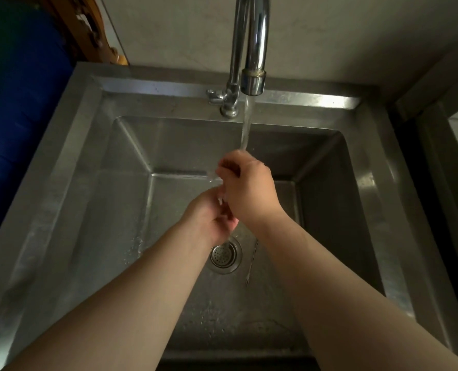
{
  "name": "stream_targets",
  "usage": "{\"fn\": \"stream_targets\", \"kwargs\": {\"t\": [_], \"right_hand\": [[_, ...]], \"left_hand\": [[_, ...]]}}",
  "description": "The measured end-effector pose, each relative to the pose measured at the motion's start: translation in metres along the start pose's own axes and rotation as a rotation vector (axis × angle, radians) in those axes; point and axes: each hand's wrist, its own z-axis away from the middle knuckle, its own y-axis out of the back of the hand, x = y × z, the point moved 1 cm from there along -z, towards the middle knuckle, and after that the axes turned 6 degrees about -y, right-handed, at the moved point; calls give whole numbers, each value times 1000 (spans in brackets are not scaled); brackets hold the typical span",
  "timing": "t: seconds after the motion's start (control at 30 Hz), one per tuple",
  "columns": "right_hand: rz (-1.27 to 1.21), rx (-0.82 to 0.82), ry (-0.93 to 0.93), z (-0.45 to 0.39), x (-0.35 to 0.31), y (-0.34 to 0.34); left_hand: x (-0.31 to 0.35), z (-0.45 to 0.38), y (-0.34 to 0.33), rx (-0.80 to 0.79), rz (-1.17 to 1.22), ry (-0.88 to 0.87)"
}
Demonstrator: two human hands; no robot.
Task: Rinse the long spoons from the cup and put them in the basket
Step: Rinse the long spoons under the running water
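Observation:
Both hands are together under the running water (245, 124) in the middle of the steel sink (131, 199). My right hand (249, 186) is higher, with its fingers curled and the stream landing on its knuckles. My left hand (211, 216) is just below it, fingers curled upward. Between them a thin shiny long spoon (220, 200) glints; both hands grip it and hide most of it. A second long thin spoon (251, 263) lies on the sink floor, right of the drain. No cup or basket is in view.
The chrome faucet (253, 49) arches over the back rim, with its valve handle (217, 97) to the left. A strainer drain (225, 254) sits below my hands. A blue barrel (16, 116) stands left of the sink, and a dark gap runs along its right side.

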Motion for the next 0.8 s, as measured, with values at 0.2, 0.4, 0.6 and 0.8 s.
{"fn": "stream_targets", "kwargs": {"t": [0.2,0.4,0.6,0.8], "right_hand": [[-79,21,-13,7,-6,0],[-100,74,-58,-1,-11,2],[-295,12,-174,-12,-7,8],[-380,-62,-261,-9,0,6]], "left_hand": [[-8,6,2,-24,-310,7],[-22,12,7,123,-740,-274],[-26,12,15,-89,-584,-627],[-24,18,6,3,-567,-658]]}}
